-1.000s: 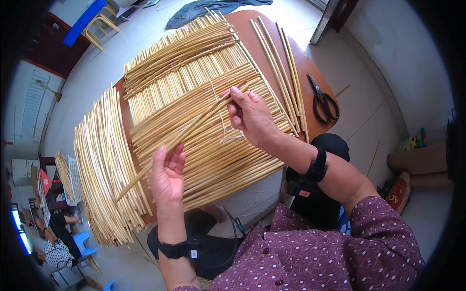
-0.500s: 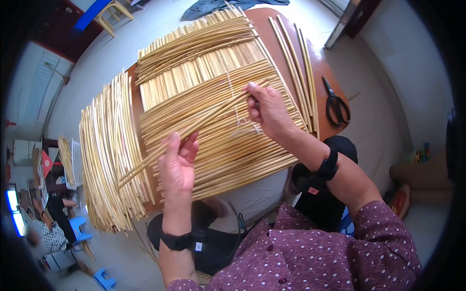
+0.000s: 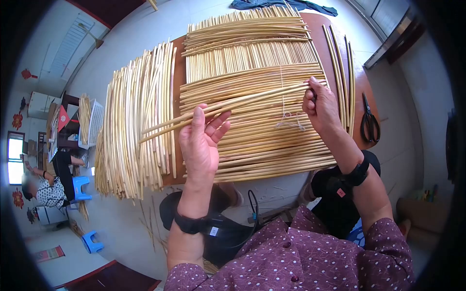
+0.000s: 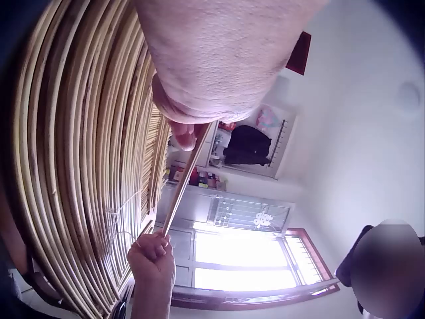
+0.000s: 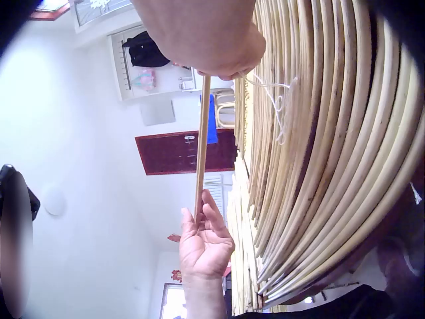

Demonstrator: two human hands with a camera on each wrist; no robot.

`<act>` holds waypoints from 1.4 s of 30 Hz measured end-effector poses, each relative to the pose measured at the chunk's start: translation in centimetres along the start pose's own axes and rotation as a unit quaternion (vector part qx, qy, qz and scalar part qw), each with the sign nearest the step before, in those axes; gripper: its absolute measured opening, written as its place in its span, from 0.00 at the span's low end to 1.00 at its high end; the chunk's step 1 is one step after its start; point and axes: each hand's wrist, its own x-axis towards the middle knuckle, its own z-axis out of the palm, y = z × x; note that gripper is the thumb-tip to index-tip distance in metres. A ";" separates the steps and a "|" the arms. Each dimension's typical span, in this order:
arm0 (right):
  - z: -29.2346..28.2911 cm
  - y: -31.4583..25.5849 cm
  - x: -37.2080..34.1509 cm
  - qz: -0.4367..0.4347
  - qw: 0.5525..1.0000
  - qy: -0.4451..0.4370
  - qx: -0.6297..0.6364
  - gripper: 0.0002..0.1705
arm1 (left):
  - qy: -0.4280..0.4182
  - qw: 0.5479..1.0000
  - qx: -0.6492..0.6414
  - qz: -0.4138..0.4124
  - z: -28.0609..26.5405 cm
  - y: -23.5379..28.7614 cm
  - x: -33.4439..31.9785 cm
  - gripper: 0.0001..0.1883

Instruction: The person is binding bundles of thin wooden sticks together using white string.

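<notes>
In the head view my right hand (image 3: 321,105) pinches the right ends of two long, thin straw-coloured stalks (image 3: 252,97). The left hand (image 3: 201,145), palm up, holds them loosely between thumb and fingers nearer their left ends. They slant above a layer of similar stalks (image 3: 257,140) laid side by side on the brown table (image 3: 364,92). A thin white string (image 3: 291,121) crosses that layer, its loose loops lying near the right hand. The left hand's spread fingers (image 5: 211,216) show in the right wrist view, and the right fist (image 4: 151,256) in the left wrist view.
A thick pile of stalks (image 3: 138,111) covers the table's left side. Another bundle (image 3: 247,31) lies across a row of upright stalks (image 3: 247,59) at the back. Loose stalks and black scissors (image 3: 370,125) lie to the right. A person (image 3: 51,191) sits at far left.
The head view has swung, so table and hands appear further right. Both hands still hold the stalks, which now slant less and show as two spread apart at the left.
</notes>
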 end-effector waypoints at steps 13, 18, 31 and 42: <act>0.4 0.3 -0.3 0.023 1.000 -0.021 0.004 0.10 | 0.006 0.999 0.028 0.028 -1.1 0.2 0.4 0.11; 0.2 0.3 -0.2 0.029 0.999 -0.028 0.013 0.12 | 0.012 0.999 0.043 0.029 -1.0 0.2 0.6 0.12; 0.6 -0.4 -0.3 0.024 1.000 -0.010 0.002 0.11 | 0.027 0.999 0.034 0.016 -0.2 0.2 0.6 0.11; 0.7 -0.1 -0.3 -0.007 1.000 -0.014 -0.012 0.13 | 0.035 0.998 0.041 0.038 -0.8 -0.5 1.6 0.12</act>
